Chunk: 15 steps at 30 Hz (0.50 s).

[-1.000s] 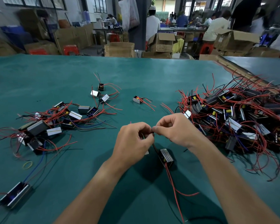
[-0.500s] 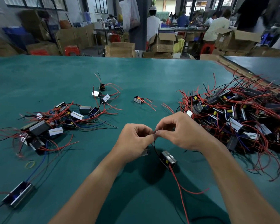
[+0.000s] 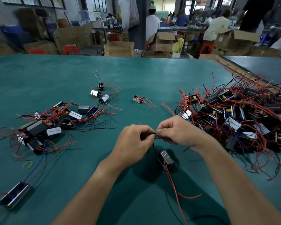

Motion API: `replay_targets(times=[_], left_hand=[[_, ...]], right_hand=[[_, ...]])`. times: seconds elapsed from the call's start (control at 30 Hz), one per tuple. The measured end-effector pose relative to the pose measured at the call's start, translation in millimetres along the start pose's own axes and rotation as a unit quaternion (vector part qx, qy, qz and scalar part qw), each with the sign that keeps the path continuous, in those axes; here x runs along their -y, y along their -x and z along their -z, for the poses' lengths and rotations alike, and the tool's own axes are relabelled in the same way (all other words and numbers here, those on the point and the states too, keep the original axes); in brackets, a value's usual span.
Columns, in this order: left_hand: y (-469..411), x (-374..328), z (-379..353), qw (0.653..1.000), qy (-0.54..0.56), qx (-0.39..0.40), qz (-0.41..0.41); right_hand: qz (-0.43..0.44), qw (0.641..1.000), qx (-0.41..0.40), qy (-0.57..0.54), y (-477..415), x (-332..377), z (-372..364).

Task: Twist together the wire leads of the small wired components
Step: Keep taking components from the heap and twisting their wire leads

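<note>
My left hand (image 3: 133, 142) and my right hand (image 3: 178, 132) meet fingertip to fingertip above the green table (image 3: 136, 75). Both pinch the thin black wire leads (image 3: 154, 137) between thumb and fingers. The leads run down to a small black component with a ribbed metal case (image 3: 166, 158), which hangs just below my hands. Two red wires (image 3: 173, 185) trail from its lower end toward me over the table. The tips of the black leads are hidden between my fingers.
A large tangled heap of components with red and black wires (image 3: 234, 117) fills the right side. A smaller spread pile (image 3: 55, 120) lies at the left. Loose components (image 3: 137, 99) sit mid-table, one long unit (image 3: 15, 194) near the front left, beside a yellow rubber band (image 3: 27, 165).
My hands stay pinched together on the leads with small finger shifts. The hanging component has swung slightly right and its red wires have shifted with it.
</note>
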<state>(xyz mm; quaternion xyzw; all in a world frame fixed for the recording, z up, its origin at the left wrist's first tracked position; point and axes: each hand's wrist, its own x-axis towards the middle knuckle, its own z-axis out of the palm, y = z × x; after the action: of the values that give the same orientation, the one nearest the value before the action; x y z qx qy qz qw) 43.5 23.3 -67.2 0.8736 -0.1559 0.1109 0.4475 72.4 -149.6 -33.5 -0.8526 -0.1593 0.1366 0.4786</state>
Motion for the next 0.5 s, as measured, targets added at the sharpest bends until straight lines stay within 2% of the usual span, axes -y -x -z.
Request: replay_targets(times=[0.13,0.27,0.5], left_hand=[[-3.0,-5.4,4.2,0.981,0.148,0.046,0.113],[-1.8,-11.2,10.0,0.951,0.244,0.062,0.181],[0.1,-16.9,14.8,0.944,0.248,0.091,0.196]], right_hand=[[0.078,0.997,-0.012,-0.017,3.1,-4.0,4.1],[0.125,0.992,-0.012,0.0,4.0,-6.1,8.1],[0.145,0.989,-0.024,0.008,3.3,-7.2,5.0]])
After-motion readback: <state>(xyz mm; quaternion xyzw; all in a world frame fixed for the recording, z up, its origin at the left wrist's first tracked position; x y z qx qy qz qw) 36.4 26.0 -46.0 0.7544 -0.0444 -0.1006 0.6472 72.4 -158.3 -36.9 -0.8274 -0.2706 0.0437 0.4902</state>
